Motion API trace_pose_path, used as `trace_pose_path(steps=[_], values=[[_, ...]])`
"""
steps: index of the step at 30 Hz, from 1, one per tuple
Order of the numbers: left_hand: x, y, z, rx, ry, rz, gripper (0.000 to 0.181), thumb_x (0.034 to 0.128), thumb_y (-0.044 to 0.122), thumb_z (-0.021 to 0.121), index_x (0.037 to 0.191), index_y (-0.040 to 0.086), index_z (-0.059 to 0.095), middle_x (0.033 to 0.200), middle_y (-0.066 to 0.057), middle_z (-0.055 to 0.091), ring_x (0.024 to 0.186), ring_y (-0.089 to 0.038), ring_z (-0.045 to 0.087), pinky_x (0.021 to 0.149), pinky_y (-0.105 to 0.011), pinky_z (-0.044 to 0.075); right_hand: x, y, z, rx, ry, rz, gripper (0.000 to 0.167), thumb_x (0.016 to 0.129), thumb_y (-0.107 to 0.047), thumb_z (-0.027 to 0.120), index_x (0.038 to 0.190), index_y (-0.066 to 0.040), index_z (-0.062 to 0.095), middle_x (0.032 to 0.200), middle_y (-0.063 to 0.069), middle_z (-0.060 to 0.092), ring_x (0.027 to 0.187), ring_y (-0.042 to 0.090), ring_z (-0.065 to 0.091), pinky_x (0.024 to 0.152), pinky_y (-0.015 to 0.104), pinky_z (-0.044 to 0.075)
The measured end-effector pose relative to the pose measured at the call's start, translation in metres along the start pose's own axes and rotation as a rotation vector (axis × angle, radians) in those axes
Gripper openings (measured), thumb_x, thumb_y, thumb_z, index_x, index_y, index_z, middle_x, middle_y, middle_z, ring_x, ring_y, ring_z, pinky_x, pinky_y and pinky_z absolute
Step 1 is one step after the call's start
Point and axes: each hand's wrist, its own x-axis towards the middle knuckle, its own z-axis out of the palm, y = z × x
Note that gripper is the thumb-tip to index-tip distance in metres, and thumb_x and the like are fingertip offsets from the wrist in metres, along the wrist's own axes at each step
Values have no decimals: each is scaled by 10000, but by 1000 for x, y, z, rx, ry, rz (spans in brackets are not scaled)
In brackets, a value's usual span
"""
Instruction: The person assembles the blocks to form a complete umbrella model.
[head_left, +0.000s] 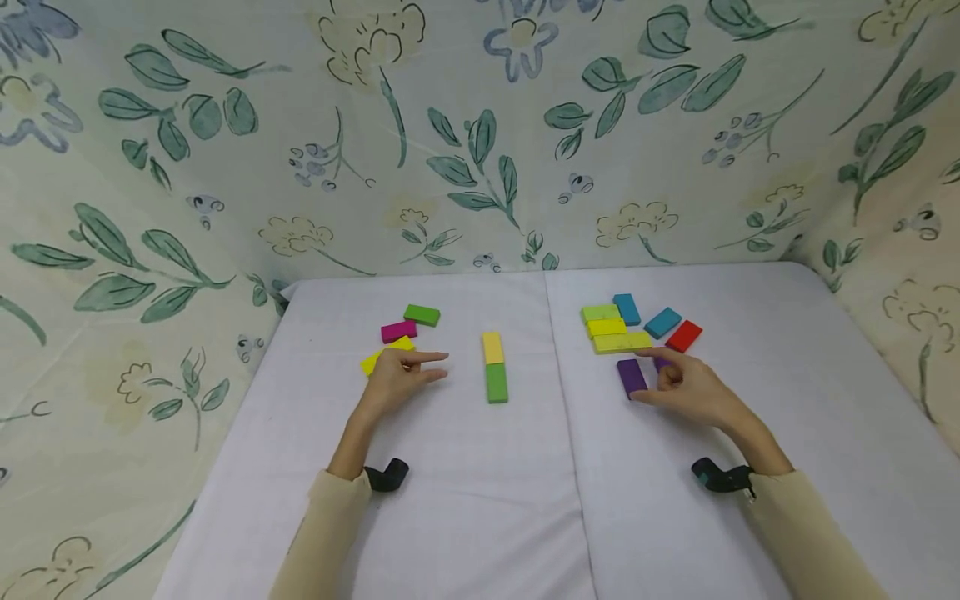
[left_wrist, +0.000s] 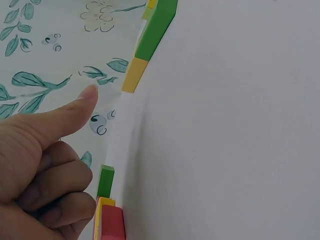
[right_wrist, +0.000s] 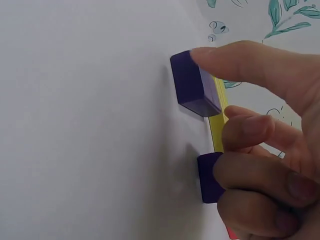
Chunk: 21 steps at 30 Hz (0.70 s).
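My right hand (head_left: 686,387) is at a purple block (head_left: 632,378), its thumb at the near end and index finger at the far end, pinching it lengthwise. In the right wrist view the thumb tip touches the purple block (right_wrist: 187,80), and the other fingers are curled. A second purple block (right_wrist: 209,177) lies partly hidden behind those fingers. My left hand (head_left: 393,379) hovers empty, thumb and index finger extended and apart, the others curled. Beside it lie a yellow block (head_left: 401,343), a magenta block (head_left: 398,331) and a green block (head_left: 422,315).
Mid-table, an orange-yellow block (head_left: 492,347) and a green block (head_left: 497,383) lie end to end. Beyond my right hand are a lime block (head_left: 600,312), yellow blocks (head_left: 621,342), blue blocks (head_left: 663,322) and a red block (head_left: 684,336). Floral cloth (head_left: 480,233) stands behind the white table.
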Motion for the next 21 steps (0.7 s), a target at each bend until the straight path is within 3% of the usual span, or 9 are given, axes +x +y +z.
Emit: trace_pose_path(steps=[3, 6, 21], values=[[6, 4, 8, 23, -16, 6, 303, 846, 229, 873, 1142, 186, 819, 608, 8, 365, 621, -174, 353, 557, -241, 245, 0, 5, -5, 20, -68, -36, 783, 835, -318, 872, 1492, -100, 506, 736, 34, 445, 691, 175, 471, 599, 267, 393], [12, 7, 14, 41, -36, 33, 306, 851, 241, 870, 1150, 201, 816, 604, 8, 361, 603, -167, 339, 557, -238, 242, 1, 5, -7, 23, -85, -49, 773, 821, -269, 882, 1487, -103, 526, 731, 34, 435, 680, 169, 456, 588, 260, 393], [36, 18, 43, -7, -161, 84, 289, 881, 229, 843, 1167, 204, 810, 625, 13, 379, 613, -161, 365, 560, -225, 270, 2, 6, -2, 52, -56, -85, 709, 808, -232, 895, 1416, -73, 566, 653, 0, 427, 561, 140, 427, 527, 250, 357]])
